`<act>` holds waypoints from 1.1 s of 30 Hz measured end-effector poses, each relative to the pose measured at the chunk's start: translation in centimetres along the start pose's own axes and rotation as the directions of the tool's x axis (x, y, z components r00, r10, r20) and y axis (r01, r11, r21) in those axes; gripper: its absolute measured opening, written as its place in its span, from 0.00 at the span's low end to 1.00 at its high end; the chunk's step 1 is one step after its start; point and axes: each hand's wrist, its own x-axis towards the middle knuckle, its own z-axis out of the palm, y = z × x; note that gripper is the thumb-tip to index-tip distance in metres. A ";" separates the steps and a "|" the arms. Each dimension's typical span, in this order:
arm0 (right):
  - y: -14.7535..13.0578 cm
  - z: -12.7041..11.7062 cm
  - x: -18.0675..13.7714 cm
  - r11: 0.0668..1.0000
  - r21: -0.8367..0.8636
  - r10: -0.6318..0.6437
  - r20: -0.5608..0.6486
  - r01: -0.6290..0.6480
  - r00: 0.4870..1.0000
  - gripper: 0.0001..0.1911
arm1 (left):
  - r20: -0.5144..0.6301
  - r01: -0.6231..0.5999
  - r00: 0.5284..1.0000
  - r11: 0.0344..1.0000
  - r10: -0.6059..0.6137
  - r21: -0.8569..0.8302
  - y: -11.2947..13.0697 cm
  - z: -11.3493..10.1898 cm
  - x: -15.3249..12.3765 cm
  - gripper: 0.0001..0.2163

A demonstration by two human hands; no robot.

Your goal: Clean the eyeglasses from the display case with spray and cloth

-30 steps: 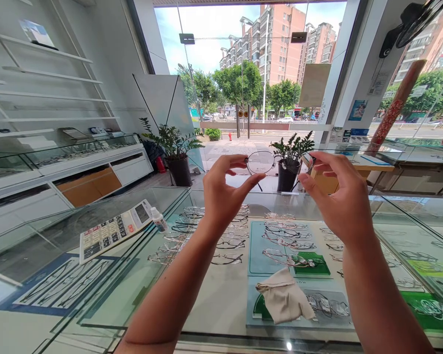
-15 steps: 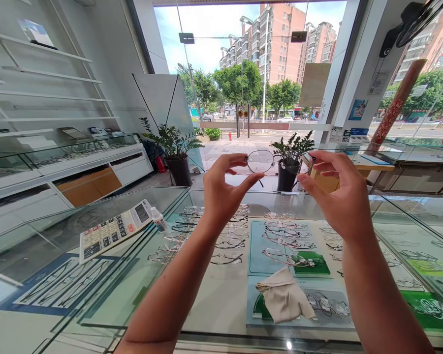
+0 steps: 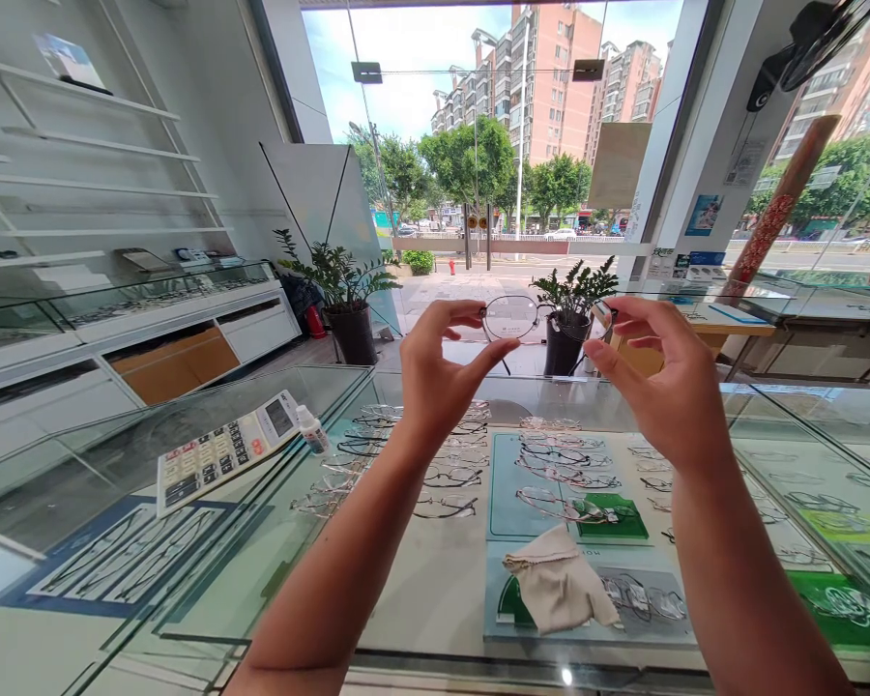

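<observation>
I hold a pair of thin metal-framed glasses (image 3: 513, 319) up at eye level, above a glass display counter (image 3: 333, 406). My left hand (image 3: 439, 377) pinches the left rim between thumb and forefinger. My right hand (image 3: 667, 382) pinches the right side of the frame, whose right lens is mostly hidden behind the fingers. Below, on the counter glass, a beige cleaning cloth (image 3: 558, 585) lies crumpled. Several rows of glasses (image 3: 449, 474) rest on trays inside the case.
A calculator (image 3: 221, 452) and a small white bottle (image 3: 311, 430) sit on the counter at left. Two potted plants (image 3: 344, 290) stand beyond it by the window. Shelves and another glass case (image 3: 116, 300) line the left wall.
</observation>
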 end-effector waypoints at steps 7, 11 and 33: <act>-0.1 -0.1 0.0 1.000 -0.003 0.011 0.011 -0.011 1.000 0.21 | -0.009 -0.041 0.999 0.999 0.041 0.031 -0.1 0.0 0.0 0.23; -0.2 -0.1 -0.1 1.000 -0.015 0.002 -0.002 -0.002 1.000 0.21 | 0.002 -0.044 0.999 0.999 0.044 0.027 -0.3 0.0 0.0 0.23; -0.6 0.1 -0.1 0.998 -0.038 -0.059 -0.048 0.057 0.997 0.21 | 0.051 0.023 0.999 0.996 -0.018 -0.084 -1.1 0.1 0.3 0.22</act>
